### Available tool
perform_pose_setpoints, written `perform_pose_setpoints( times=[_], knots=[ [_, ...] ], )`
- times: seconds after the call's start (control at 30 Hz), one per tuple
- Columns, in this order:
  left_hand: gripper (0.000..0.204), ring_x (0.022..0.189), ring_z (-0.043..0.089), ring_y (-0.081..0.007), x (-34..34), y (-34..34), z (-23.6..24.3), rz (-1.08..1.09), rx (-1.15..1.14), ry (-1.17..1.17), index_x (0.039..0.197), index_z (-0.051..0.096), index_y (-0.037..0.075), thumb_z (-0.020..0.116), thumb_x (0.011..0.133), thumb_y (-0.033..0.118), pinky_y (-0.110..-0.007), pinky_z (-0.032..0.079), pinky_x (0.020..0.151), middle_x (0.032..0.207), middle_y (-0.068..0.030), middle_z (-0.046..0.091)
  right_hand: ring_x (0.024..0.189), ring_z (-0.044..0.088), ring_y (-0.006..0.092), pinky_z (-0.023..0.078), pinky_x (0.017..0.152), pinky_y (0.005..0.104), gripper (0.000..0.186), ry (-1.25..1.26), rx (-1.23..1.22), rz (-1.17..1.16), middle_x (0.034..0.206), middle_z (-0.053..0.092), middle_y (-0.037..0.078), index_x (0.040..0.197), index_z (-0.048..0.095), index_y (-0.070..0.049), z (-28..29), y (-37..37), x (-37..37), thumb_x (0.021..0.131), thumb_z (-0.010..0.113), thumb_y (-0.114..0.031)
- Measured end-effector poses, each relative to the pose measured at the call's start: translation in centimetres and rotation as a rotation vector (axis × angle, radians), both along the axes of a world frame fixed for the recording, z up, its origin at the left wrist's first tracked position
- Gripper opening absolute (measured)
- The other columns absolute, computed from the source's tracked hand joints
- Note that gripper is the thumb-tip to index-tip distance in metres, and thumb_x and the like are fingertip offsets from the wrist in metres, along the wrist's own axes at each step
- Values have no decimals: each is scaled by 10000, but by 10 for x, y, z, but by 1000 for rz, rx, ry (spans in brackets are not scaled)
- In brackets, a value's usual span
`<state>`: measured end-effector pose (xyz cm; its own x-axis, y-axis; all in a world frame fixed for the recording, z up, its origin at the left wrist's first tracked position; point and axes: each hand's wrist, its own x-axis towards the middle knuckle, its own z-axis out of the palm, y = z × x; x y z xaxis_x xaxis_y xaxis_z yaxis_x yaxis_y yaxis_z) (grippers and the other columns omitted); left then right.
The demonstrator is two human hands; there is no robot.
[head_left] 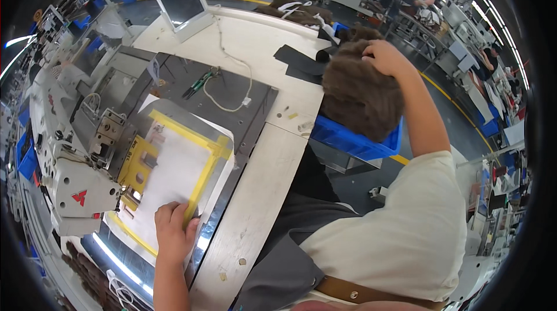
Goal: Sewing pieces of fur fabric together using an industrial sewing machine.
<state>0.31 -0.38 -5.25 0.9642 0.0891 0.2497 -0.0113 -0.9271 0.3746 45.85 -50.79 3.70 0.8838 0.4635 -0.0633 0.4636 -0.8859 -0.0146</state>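
Observation:
My left hand (pixel 173 231) is at the near corner of a flat template (pixel 212 163) edged with yellow tape. Its fingers bend over the taped edge, and the thumb presses at the side. White sheet material (pixel 177 166) lies within the yellow border, beside the head of a sewing machine (pixel 78 166). Out to the right, my right hand (pixel 386 58) grips the top of a bundle of brown furry fabric (pixel 362 93), its fingertips partly sunk in the pile. The bundle rests over a blue plastic bin (pixel 354 140) and hides much of its inside.
A tilted screen (pixel 181 2) stands on the white tabletop (pixel 243 38). Green-handled snips (pixel 200 83) and a looped cord (pixel 250 79) lie on the grey machine bed. Dark fabric pieces (pixel 301 64) lie near the bin. People sit at benches farther off.

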Motion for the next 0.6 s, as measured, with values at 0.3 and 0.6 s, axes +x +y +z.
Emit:
perform_pose_setpoints(
  times=[0.3, 0.6],
  knots=[
    [422, 1061, 616, -348, -1, 4, -4, -44, 14, -42, 1171, 666, 67, 770, 869, 343, -460, 475, 924, 1128, -137, 651, 1501, 322, 441, 295, 1244, 451, 1072, 113, -95, -162, 1612, 309, 303, 1530, 459, -23, -32, 4, -25, 660, 876, -490],
    [368, 1078, 589, -327, -6, 2, -1, -29, -12, -37, 1161, 656, 66, 707, 937, 354, -440, 461, 962, 1126, -129, 619, 1489, 274, 537, 323, 1220, 513, 1198, 112, -152, -147, 1674, 140, 312, 1570, 412, -90, -63, 13, -41, 555, 935, -453]
  ],
)
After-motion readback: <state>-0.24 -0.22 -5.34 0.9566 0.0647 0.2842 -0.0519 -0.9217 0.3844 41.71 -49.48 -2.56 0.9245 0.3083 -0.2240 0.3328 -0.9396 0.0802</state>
